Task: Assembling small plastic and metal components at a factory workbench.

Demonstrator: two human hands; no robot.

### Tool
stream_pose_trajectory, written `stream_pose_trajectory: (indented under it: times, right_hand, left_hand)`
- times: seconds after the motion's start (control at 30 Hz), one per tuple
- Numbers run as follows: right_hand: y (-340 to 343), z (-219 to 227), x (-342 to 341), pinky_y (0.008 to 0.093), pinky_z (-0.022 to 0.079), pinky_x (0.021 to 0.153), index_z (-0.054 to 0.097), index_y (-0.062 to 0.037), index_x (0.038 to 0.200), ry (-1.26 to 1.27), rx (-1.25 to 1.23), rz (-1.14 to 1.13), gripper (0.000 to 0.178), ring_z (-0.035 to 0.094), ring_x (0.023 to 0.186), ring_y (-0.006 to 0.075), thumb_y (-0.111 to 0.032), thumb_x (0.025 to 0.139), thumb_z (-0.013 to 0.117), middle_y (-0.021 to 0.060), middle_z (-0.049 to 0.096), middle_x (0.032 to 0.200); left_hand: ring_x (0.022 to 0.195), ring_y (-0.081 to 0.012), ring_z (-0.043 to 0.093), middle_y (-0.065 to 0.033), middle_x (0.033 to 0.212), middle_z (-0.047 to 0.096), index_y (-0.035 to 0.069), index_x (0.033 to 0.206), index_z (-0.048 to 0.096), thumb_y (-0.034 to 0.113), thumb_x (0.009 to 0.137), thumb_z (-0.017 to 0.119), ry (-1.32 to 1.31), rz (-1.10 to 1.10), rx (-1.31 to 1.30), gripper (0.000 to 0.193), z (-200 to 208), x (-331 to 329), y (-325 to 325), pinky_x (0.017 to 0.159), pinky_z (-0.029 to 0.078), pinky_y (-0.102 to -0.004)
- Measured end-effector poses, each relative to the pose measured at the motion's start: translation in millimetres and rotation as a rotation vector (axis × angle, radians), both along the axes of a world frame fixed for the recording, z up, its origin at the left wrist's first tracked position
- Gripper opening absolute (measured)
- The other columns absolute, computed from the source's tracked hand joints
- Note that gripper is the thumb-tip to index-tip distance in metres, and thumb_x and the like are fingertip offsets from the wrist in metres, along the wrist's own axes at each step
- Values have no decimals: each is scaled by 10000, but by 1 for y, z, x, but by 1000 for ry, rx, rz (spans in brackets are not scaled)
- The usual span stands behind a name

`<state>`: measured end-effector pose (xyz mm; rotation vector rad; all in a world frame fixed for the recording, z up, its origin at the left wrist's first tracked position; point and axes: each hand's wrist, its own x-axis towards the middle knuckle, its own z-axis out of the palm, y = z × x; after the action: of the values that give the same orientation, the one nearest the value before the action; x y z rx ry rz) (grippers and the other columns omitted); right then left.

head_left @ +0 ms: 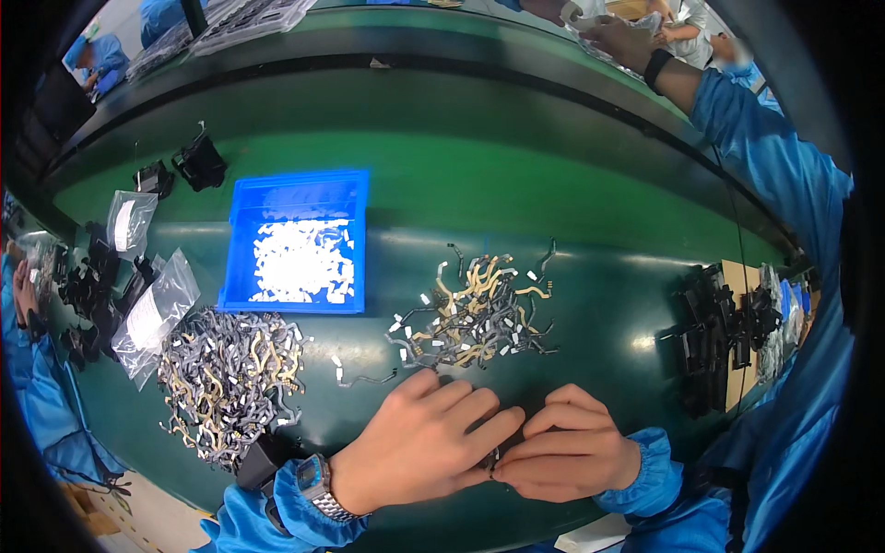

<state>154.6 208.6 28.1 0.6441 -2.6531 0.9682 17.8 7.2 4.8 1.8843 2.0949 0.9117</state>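
Note:
My left hand (429, 444), with a metal-band watch (316, 486) at its wrist, is closed with its fingertips angled toward my right hand (570, 449). The right hand pinches too, and the two sets of fingertips meet. Between them shows a small dark piece (495, 457), mostly covered by the fingers, so its kind cannot be made out. Just beyond the hands lies a loose pile of short wire leads (484, 313), grey and tan with white connectors. One stray grey lead (369, 379) rests left of that pile, close to my left knuckles.
A blue bin (361, 241) holds many small white parts. A bigger heap of wire leads (230, 382) lies left, beside clear plastic bags (157, 318) and black housings (198, 164). More black parts (705, 336) stand right near cardboard. A co-worker's blue sleeve (765, 124) reaches across the far right.

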Motion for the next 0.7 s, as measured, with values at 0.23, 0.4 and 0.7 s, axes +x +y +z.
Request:
stream_pose_trajectory:
  times: [0.23, 0.4, 0.7]
  right_hand:
    - [13, -10, -4, 343, 534, 803, 831, -122, 990, -77, -136, -12, 219, 678, 858, 184, -97, 777, 873, -44, 770, 971]
    - [12, -13, -4, 346, 539, 812, 832, -124, 1007, -59, -139, -12, 228, 682, 864, 182, -97, 786, 876, -54, 774, 976]
    - [13, -4, -6, 385, 493, 926, 678, -121, 1223, -208, -34, -73, 487, 628, 1103, 268, -253, 812, 905, 58, 636, 1292]
  left_hand:
    - [887, -191, 653, 29, 1025, 684, 175, 1026, 762, 396, 700, 940, -118, 3, 89, 433, 4, -22, -7, 741, 440, -349]
    - [865, -156, 643, 80, 905, 699, 190, 846, 794, 226, 770, 890, -109, -36, 135, 128, -4, -17, -5, 730, 431, -328]
    - [833, -147, 627, 84, 912, 695, 184, 871, 779, 209, 787, 856, -13, -76, 71, 116, -5, -18, -4, 746, 422, -327]
